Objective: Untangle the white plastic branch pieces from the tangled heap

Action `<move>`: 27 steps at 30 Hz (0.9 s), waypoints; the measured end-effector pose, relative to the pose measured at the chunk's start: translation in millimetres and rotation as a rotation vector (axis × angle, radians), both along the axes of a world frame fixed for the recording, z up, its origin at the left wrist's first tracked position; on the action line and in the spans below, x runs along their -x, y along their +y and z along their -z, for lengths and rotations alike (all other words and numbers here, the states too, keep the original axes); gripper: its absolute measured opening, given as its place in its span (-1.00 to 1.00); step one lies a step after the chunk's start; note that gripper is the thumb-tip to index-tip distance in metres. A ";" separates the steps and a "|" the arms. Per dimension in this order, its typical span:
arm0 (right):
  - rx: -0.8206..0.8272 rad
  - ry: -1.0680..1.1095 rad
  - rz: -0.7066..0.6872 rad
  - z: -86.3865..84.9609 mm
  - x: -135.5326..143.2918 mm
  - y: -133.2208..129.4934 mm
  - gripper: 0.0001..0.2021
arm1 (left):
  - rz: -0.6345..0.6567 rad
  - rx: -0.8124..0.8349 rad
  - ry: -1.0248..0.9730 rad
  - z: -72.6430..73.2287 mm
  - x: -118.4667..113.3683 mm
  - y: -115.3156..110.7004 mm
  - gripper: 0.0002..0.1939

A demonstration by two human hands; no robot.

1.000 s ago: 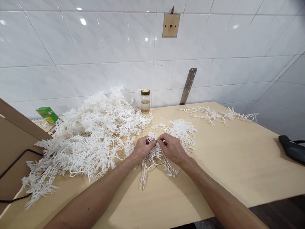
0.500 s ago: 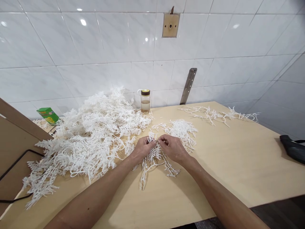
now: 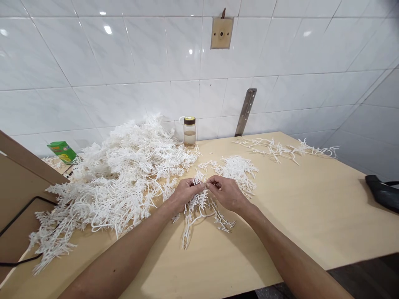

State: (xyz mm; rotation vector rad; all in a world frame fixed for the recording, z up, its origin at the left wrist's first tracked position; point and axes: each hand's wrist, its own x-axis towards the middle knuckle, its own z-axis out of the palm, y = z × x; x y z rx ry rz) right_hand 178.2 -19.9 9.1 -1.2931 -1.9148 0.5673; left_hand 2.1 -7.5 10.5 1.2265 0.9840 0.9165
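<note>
My left hand point(image 3: 188, 192) is closed around a white branching plastic sprig point(image 3: 199, 201), whose fine tips stick out above and below the fingers. My right hand point(image 3: 223, 190) pinches at the same sprig, thumb and forefinger meeting the left thumb; the exact spot between the fingertips is too small to make out. Bare forked stems of the sprig hang down toward the table below both hands. Just behind my right hand lies a small heap of short white pieces point(image 3: 238, 170). A large pile of white sprigs point(image 3: 124, 174) spreads out to the left.
Stripped white branches point(image 3: 280, 149) lie at the table's back right. A lidded jar of liquid point(image 3: 189, 135) stands by the tiled wall, near a metal bracket point(image 3: 246, 112). A green box point(image 3: 63, 152) sits behind the pile; a black object point(image 3: 382, 193) is at the right edge.
Both hands stay almost in place. The left thumb has straightened slightly toward the right fingertips, and the sprig has shifted a little. The whole view has drifted slightly.
</note>
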 end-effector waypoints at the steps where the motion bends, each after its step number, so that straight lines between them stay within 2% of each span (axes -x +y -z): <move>1: -0.006 -0.002 -0.007 -0.6 -0.3 0.0 -0.84 | 0.007 0.022 -0.012 0.3 0.0 0.1 -0.53; 10: -0.050 -0.063 -0.041 2.7 -2.7 1.9 -0.85 | 0.037 0.025 0.002 -3.3 -1.4 -2.2 -0.49; 15: -0.209 -0.214 -0.025 8.8 5.6 0.1 -0.87 | 0.060 -0.010 0.066 -7.5 -1.0 -2.9 -0.48; 17: -0.248 -0.307 0.030 11.7 8.5 1.4 -0.87 | 0.054 -0.035 0.122 -7.3 -0.7 -2.7 -0.48; 20: -0.233 -0.365 0.203 16.4 2.0 8.6 -0.87 | 0.111 -0.075 0.159 -3.4 -0.4 -2.9 -0.50; 22: -0.236 -0.314 0.308 18.4 -9.2 14.8 -0.88 | 0.121 -0.081 0.154 0.0 0.0 -3.2 -0.50; 24: -0.226 -0.246 0.373 18.5 -20.7 19.6 -0.89 | 0.066 -0.062 0.158 2.2 0.7 -3.0 -0.50; 27: -0.188 -0.132 0.365 15.4 -27.8 20.6 -0.88 | -0.017 -0.049 0.182 2.5 2.3 -2.2 -0.49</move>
